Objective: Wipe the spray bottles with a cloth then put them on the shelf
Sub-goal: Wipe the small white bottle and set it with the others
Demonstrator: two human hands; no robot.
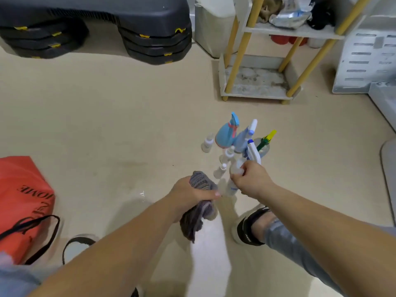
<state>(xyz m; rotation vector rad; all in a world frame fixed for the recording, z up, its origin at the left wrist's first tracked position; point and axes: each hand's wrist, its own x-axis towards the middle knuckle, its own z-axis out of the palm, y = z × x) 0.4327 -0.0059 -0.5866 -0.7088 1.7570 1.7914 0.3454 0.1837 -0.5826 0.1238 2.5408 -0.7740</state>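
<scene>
Left hand [190, 196] curled tight round a bunched grey-purple striped cloth [198, 219], whose loose end hangs below the fist. Right hand [251, 179] grips the neck of a clear plastic spray bottle with a white-and-blue trigger head [232, 187]; the bottle is tilted, trigger uppermost, its lower body just beside the left thumb and the cloth. Cannot tell whether the bottle's base touches the beige floor [107, 114]. Nearer than the held bottle, to its right: a black shoe with a white sole [248, 230]. Well to its left: a red fabric bag with black handles [23, 200]. Just beyond the held bottle, standing on the floor in a loose cluster: three small clear bottles with white caps [220, 170], [228, 154], [207, 143]; behind them a light blue spray bottle with a blue trigger [227, 133], a pale blue-tinted bottle with a white nozzle [243, 138], and a clear bottle with a green-and-yellow trigger [264, 141]. Farther beyond, well apart from the cluster: a white shelf unit with yellow posts [255, 82], bottom tier stained, upper tier cluttered with blurred items. Far left of that: a dark grey step platform on stacked risers [96, 24].
</scene>
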